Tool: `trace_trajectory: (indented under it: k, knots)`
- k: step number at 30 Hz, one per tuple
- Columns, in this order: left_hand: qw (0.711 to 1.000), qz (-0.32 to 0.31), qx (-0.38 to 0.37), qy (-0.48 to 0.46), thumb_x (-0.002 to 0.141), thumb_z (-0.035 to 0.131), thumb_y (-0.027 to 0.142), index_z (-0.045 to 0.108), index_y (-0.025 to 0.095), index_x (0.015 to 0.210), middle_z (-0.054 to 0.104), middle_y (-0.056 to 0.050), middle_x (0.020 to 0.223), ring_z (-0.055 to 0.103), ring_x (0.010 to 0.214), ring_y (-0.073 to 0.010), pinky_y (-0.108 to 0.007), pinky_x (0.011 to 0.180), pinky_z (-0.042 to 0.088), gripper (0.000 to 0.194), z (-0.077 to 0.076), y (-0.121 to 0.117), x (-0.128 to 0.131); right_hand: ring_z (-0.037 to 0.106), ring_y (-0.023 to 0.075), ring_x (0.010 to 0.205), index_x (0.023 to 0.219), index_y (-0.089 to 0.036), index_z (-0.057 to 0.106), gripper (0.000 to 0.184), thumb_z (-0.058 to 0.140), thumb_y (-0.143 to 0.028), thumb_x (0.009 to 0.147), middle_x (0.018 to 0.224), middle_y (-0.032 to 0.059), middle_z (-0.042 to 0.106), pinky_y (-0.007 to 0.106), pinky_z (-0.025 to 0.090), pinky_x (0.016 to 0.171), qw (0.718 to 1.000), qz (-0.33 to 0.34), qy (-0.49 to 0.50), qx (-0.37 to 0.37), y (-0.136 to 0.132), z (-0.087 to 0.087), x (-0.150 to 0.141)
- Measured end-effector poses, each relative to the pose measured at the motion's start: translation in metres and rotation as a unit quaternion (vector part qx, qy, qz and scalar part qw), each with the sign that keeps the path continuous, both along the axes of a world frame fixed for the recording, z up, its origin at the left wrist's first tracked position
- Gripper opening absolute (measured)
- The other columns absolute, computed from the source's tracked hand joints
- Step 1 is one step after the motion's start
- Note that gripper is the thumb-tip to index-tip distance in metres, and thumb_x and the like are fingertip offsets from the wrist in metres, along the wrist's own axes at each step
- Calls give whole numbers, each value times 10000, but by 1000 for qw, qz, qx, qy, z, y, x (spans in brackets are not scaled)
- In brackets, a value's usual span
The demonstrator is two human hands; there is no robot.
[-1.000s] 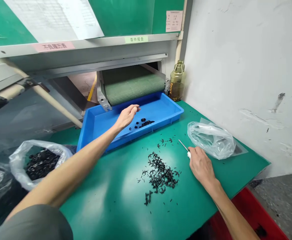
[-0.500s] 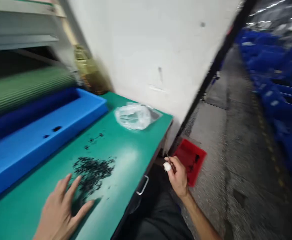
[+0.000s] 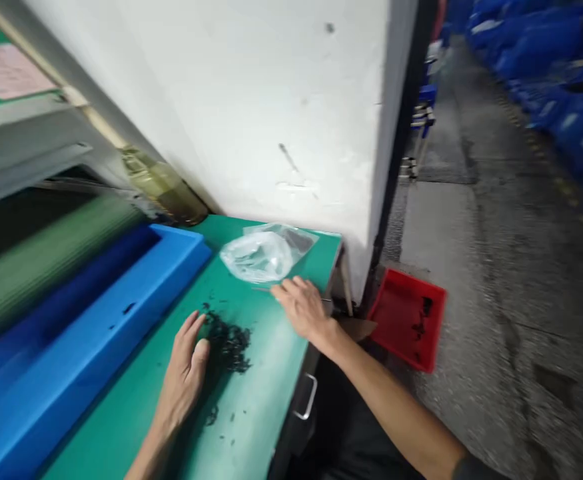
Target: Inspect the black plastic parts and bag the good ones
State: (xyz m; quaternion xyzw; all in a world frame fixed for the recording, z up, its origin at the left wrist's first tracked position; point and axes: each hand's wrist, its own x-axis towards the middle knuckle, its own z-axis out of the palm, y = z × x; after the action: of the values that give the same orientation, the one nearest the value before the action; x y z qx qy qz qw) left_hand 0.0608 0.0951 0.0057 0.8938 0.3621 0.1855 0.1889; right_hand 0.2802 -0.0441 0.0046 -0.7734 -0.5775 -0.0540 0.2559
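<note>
My left hand [image 3: 184, 373] lies flat on the green table [image 3: 251, 427], fingers stretched out, its fingertips at the left edge of a pile of small black plastic bits [image 3: 228, 343]. My right hand [image 3: 301, 310] rests palm down near the table's right edge, just in front of a crumpled clear plastic bag [image 3: 261, 257]. Its fingers curl over a thin metal tool [image 3: 262, 289] whose tip pokes out to the left. The picture is blurred by motion.
A blue tray [image 3: 171, 267] holding a few black parts runs along the left, under a green ribbed conveyor belt [image 3: 36, 267]. An amber bottle [image 3: 164, 190] stands by the white wall. A red bin [image 3: 404, 313] sits on the floor, right of the table.
The view has swung right, away from the conveyor. My left hand left the blue tray and came down beside the black pile. My right hand went off the table's edge with the tool, then came back by the bag.
</note>
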Motion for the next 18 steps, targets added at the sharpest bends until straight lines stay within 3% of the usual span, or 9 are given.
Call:
trace_trajectory:
  k: [5, 7, 10, 15, 18]
  knots:
    - [999, 14, -37, 11, 944, 249, 537, 412, 157, 1374, 362, -132, 1499, 299, 1403, -239, -468, 1173, 202, 596, 1, 73, 0, 487, 230, 895, 1041, -177, 615, 240, 427, -87, 921, 986, 93, 589, 352, 397, 723, 1000, -1, -4, -23, 25, -3, 15]
    - [999, 5, -42, 26, 938, 258, 555, 465, 153, 1334, 388, -132, 1485, 306, 1399, -254, -487, 1169, 203, 601, -2, 89, 10, 503, 229, 928, 1064, -175, 610, 243, 444, -82, 913, 1020, 95, 589, 355, 409, 771, 999, 2, -12, -30, 26, 0, 19]
    - [996, -25, -71, 40, 940, 286, 539, 537, 180, 1270, 433, -115, 1461, 330, 1387, -274, -521, 1158, 222, 548, -3, 76, 22, 533, 237, 955, 1033, -169, 620, 217, 441, -116, 923, 991, 98, 607, 372, 426, 826, 1000, 13, -14, -10, 18, 1, 19]
    - [964, -224, -137, 31, 962, 348, 416, 496, 228, 1338, 478, -78, 1437, 329, 1392, -227, -440, 1168, 253, 446, 1, 21, 28, 567, 274, 939, 1069, -145, 607, 271, 379, -184, 928, 1022, 136, 617, 411, 444, 824, 993, 15, -69, 98, 0, -24, 22]
    - [954, -249, -169, -9, 981, 311, 392, 498, 242, 1336, 516, -61, 1407, 393, 1356, -207, -428, 1164, 259, 428, 8, 18, 27, 570, 272, 893, 1057, -170, 608, 279, 374, -216, 912, 1042, 128, 624, 410, 447, 792, 987, 30, -106, 119, 9, -32, 28]
